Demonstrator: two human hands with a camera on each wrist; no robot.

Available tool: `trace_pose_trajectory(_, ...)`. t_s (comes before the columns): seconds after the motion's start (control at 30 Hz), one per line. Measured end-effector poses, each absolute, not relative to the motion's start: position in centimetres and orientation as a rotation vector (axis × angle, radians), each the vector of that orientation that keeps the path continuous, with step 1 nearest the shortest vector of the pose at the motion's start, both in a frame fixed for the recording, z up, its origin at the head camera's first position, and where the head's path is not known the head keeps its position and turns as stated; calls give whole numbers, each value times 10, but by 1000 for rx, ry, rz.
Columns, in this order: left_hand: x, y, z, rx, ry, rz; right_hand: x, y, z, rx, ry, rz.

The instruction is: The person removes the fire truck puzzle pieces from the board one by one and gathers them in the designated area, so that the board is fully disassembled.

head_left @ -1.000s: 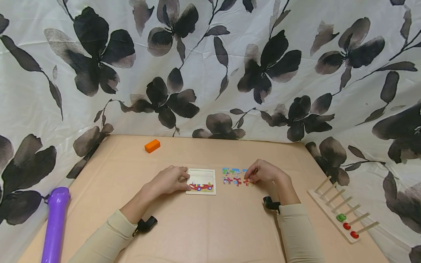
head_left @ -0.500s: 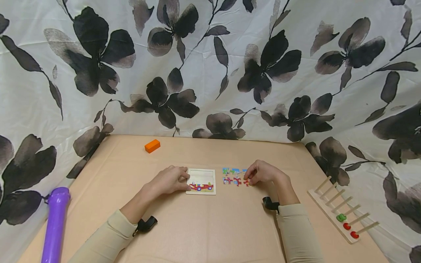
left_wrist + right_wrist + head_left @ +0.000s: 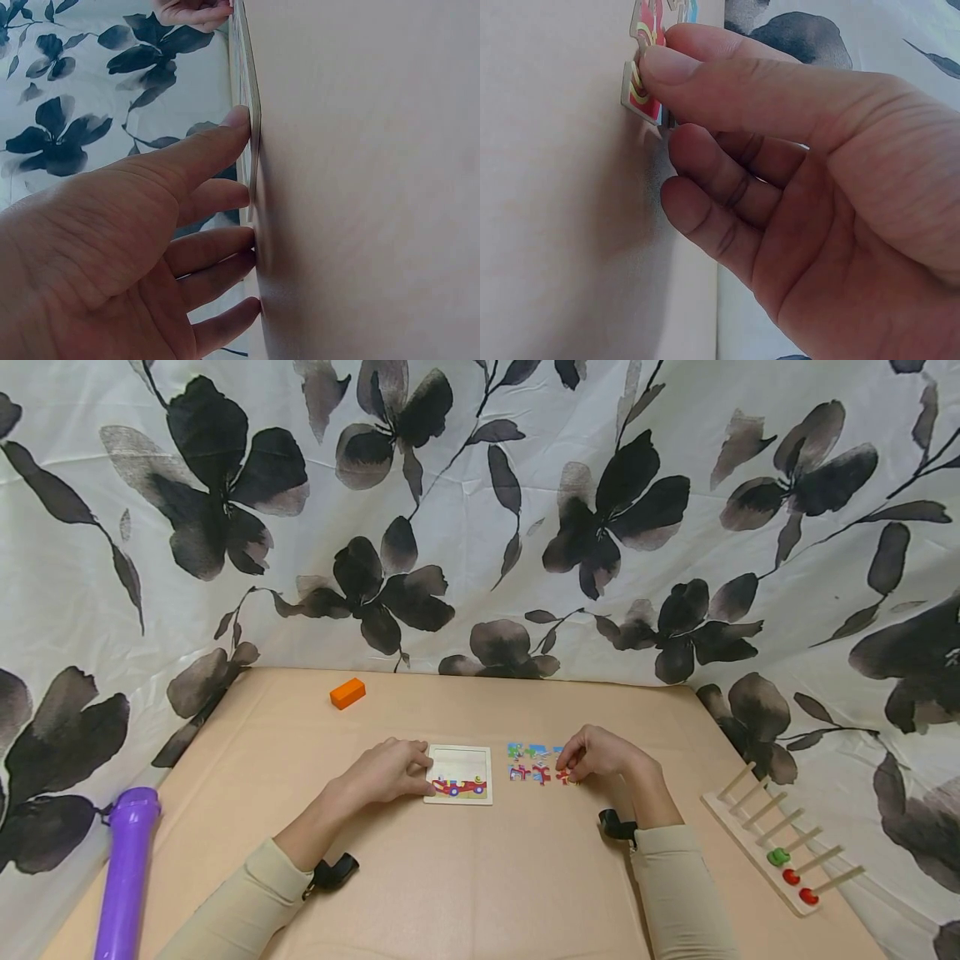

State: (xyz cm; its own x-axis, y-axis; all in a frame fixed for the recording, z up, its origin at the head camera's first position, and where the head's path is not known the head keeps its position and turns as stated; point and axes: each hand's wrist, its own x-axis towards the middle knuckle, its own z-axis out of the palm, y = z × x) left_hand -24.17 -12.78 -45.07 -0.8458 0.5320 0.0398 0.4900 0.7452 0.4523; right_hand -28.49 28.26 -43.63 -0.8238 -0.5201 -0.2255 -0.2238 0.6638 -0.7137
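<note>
A small wooden puzzle board (image 3: 459, 762) lies mid-table, with a red car picture along its lower part and a bare upper part. My left hand (image 3: 386, 771) rests at its left side. In the left wrist view, the thumb touches the puzzle board's edge (image 3: 253, 90) and the other fingers reach down loosely. Loose puzzle pieces (image 3: 540, 773) lie in two rows right of the board. My right hand (image 3: 603, 752) is over the row's right end, pinching a red and yellow puzzle piece (image 3: 639, 94) between thumb and index finger; the fingers partly hide it.
An orange block (image 3: 347, 693) lies at the back left. A purple tube-shaped object (image 3: 129, 868) stands at the left edge. On the right is a wooden peg rack (image 3: 761, 843) with green and red pieces on it. A floral curtain (image 3: 480, 527) hangs behind the table.
Both hands stay almost still. The right hand has shifted very slightly at the puzzle piece; the board and loose pieces look unmoved.
</note>
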Motion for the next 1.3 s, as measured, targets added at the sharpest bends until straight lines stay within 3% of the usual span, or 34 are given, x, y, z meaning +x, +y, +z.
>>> trace_pose_trajectory(0.53, -242, -129, -451, 802, 2844, 696, -282, 274, -423, -585, 2668, -1058)
trace_pose_trajectory(0.93, -242, -129, -452, 806, 2845, 702, -282, 249, -416, -785, 2759, -1143)
trace_pose_trajectory(1.3, -242, -128, -451, 799, 2850, 694, -277, 225, -420, -811, 2763, -1209)
